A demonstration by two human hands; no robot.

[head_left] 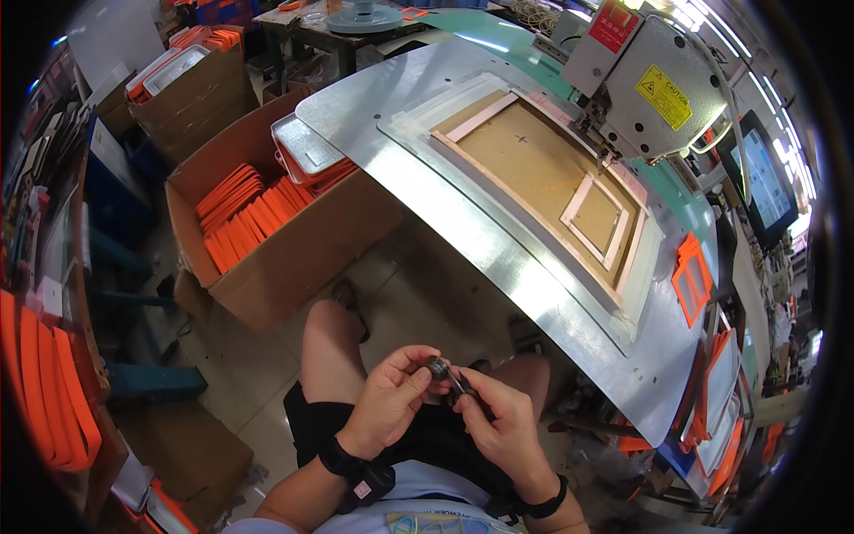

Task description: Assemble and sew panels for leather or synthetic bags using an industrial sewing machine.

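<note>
The left hand (391, 402) pinches one small round metal part (436, 367); the right hand (500, 415) pinches one slim dark tool (460, 383), slanting from near right to far left.

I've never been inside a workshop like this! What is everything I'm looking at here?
Sewing machine head: one, pale grey, upper right
Metal tabletop: one, silver, centre to right
Template board: one, tan with pale strips, on the tabletop
Lit screen: one, dark-edged, far right
Cardboard boxes: at least two, brown, left
Flat pieces: many, orange, in boxes and at left edge
Disc: one, grey-blue, rear table
Small round part: one, dark, left fingertips
Slim tool: one, dark, right fingers
Wristbands: two, black, one per wrist
Left hand: one, bare, lower centre
Right hand: one, bare, beside it
</note>
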